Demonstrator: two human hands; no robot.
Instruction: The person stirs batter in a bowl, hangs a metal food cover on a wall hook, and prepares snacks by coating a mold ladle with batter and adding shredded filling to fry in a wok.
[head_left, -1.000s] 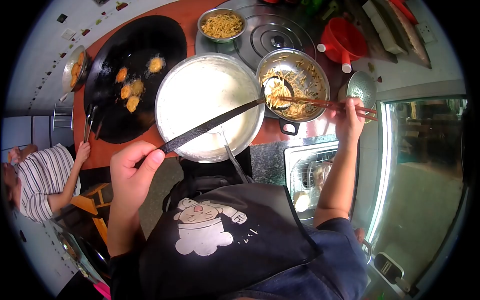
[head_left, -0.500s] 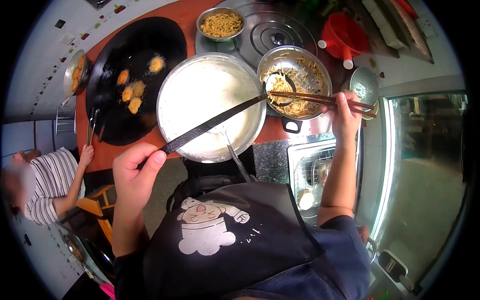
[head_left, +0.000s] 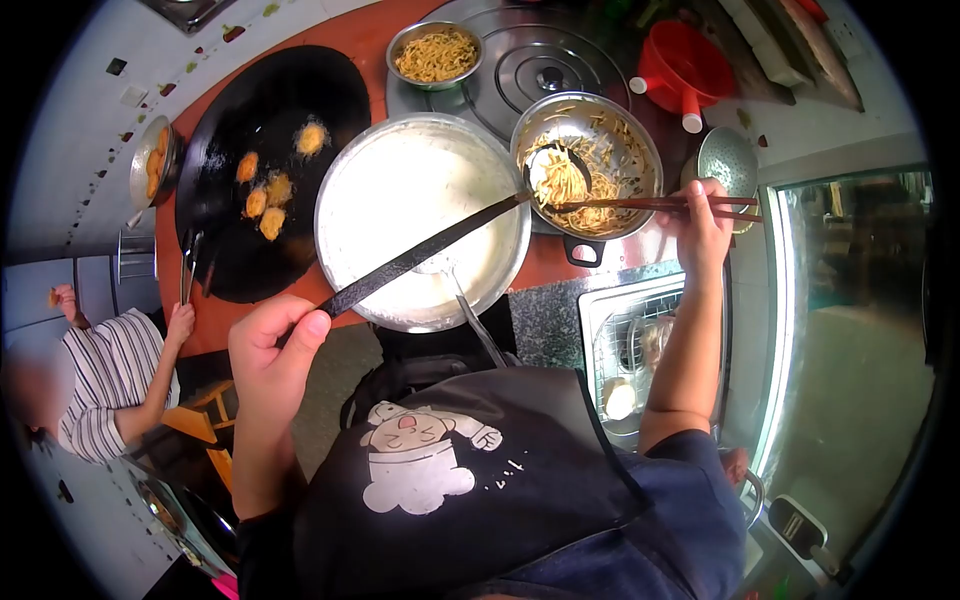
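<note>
My left hand (head_left: 278, 350) is closed around the long dark handle of a ladle (head_left: 420, 252). Its bowl, with white batter and yellowish shreds (head_left: 562, 180) in it, hangs over a metal pan (head_left: 648, 150) that holds more loose shreds. In my right hand (head_left: 705, 230) is a pair of brown chopsticks (head_left: 650, 203), reaching left into the pan, their tips at the ladle's lower edge. A large metal bowl of white batter (head_left: 400, 190) stands under the ladle's handle, with a metal utensil (head_left: 475, 320) leaning in it.
Several golden fritters (head_left: 270, 222) lie in a big black wok (head_left: 320, 90), left. A person in a striped shirt (head_left: 120, 375) holds tongs (head_left: 187, 270) at its edge. A bowl of shreds (head_left: 437, 55) and a red pot (head_left: 685, 70) stand behind; a sink (head_left: 590, 340) is front right.
The chopstick tips have moved from over the shreds in the ladle down to its lower edge. More shreds show in the ladle. The other person's far hand has risen.
</note>
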